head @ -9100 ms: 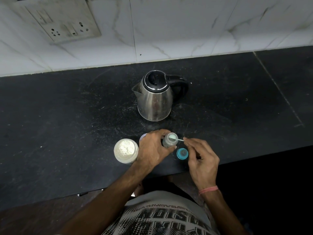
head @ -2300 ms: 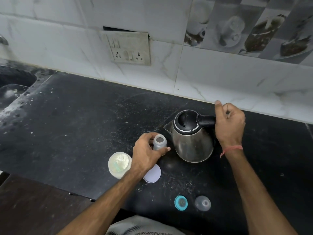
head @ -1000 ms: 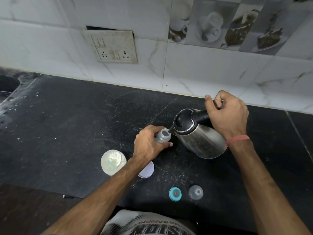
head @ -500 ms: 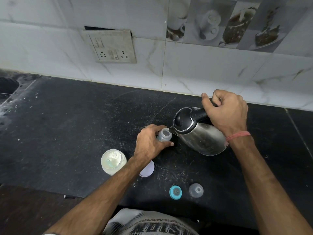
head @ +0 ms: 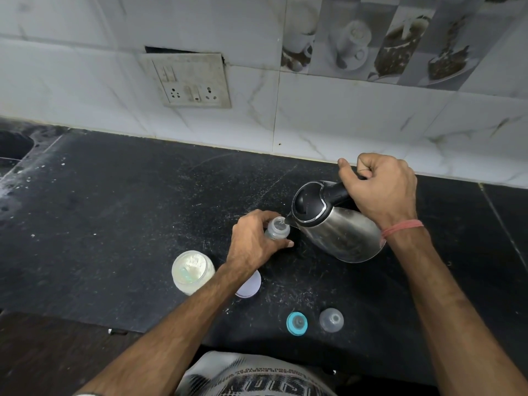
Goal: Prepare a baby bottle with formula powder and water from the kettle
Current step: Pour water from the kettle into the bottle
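Observation:
My left hand (head: 253, 242) grips the small clear baby bottle (head: 276, 228), which stands open-mouthed on the black counter. My right hand (head: 380, 191) holds the black handle of the steel kettle (head: 337, 227). The kettle is lifted and tilted to the left, with its spout right over the bottle's mouth. An open jar of white formula powder (head: 193, 270) stands to the lower left, a pale scoop lying inside it. The jar's white lid (head: 250, 285) lies flat beside it, partly under my left forearm.
Near the front edge of the black counter (head: 114, 224) lie the bottle's teal nipple ring (head: 297, 323) and its clear cap (head: 331, 320). A switch-and-socket plate (head: 190, 81) sits on the tiled wall behind. A sink edge (head: 14, 144) shows at far left.
My right hand took the kettle's handle, lifted it and tipped it left over the bottle. In the last second the tilt grew slightly. The scoop left my right hand and the nipple ring and cap lie further front.

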The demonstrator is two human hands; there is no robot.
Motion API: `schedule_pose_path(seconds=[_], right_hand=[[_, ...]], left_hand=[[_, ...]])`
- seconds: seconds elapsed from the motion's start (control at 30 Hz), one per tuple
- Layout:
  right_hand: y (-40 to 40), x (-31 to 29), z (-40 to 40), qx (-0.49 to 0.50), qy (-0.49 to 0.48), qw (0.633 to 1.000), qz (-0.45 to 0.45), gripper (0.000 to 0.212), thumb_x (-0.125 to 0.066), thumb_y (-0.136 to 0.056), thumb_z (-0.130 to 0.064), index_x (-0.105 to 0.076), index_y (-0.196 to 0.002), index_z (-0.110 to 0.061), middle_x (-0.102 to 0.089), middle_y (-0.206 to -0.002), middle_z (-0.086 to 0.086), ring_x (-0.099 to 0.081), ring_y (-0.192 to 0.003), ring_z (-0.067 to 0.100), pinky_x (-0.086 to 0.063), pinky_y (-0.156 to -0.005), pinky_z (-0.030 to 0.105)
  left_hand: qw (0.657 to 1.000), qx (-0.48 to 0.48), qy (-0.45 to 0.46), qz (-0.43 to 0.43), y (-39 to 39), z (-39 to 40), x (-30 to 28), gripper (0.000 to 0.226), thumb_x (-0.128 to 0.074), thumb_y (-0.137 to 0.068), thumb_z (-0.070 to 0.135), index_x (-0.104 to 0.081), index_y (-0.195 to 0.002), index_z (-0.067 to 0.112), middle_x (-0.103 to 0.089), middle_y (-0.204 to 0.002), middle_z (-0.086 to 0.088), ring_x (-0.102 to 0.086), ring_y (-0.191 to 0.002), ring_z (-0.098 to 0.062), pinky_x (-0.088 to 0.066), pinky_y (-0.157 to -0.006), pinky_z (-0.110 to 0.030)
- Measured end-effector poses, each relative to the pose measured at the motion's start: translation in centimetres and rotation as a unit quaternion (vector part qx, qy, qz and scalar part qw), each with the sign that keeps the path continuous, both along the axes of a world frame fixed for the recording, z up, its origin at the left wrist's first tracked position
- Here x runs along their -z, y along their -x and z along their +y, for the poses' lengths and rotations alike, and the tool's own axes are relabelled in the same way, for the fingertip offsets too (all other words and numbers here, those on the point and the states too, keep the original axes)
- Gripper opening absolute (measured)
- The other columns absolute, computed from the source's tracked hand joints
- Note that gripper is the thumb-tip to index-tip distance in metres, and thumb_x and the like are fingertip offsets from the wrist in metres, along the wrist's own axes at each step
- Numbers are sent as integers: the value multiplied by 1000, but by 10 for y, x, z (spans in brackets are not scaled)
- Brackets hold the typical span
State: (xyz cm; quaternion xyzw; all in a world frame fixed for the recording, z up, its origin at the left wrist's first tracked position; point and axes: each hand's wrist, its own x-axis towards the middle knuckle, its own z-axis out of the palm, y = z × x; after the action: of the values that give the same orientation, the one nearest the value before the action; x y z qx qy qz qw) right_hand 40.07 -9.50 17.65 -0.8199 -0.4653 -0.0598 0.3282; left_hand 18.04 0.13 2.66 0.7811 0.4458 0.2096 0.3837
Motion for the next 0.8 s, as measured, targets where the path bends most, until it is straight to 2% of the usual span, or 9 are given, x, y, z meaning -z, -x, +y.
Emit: schedule_pose_path(seconds=[0.13,0.3,0.43,0.6,0.8], right_hand=[[3,0,-1,-9,6,1000,-6,65,-71,-99,-44,-28,-60,-15,-30,-52,0,-35,-54,27,-37,-67,36],[5,-2,-3,-10,7,1000,-9,66,-72,-99,-42,-26,-60,-15,-27,-51,-2,-32,-53,25,-37,-66,36],[6,-3,-4,-12,9,1000,-12,66,-72,-99,-43,-26,-60,-16,-26,-51,-4,-32,-52,23,-37,-68,36],[7,-3,-3,-10,16,1000,-22,66,-71,-99,-45,-26,-60,-16,-28,-52,-3,-33,-53,23,-35,-70,35],[9,-5,-3,-11,19,999,-29,65,-69,-99,-47,-27,-61,-15,-28,-51,-3,-34,-53,24,-48,-72,41]], left_hand=[[1000,2,-5,4,3,-2,1,61,-110,-67,47,-83,-120,34,-74,-112,17,-71,-105,-3,-60,-94,-30],[1000,-2,-4,6,4,-1,0,61,-109,-67,47,-82,-121,36,-72,-108,18,-68,-101,0,-48,-83,-14],[1000,6,-1,11,4,1,-2,62,-110,-67,46,-82,-121,35,-72,-107,18,-70,-102,-3,-57,-88,-24],[1000,11,7,13,3,0,-3,62,-111,-66,42,-82,-120,33,-72,-107,19,-70,-103,-2,-59,-91,-26],[1000,9,3,14,3,-2,-1,61,-112,-65,43,-82,-118,34,-73,-109,17,-71,-104,-3,-61,-92,-30]])
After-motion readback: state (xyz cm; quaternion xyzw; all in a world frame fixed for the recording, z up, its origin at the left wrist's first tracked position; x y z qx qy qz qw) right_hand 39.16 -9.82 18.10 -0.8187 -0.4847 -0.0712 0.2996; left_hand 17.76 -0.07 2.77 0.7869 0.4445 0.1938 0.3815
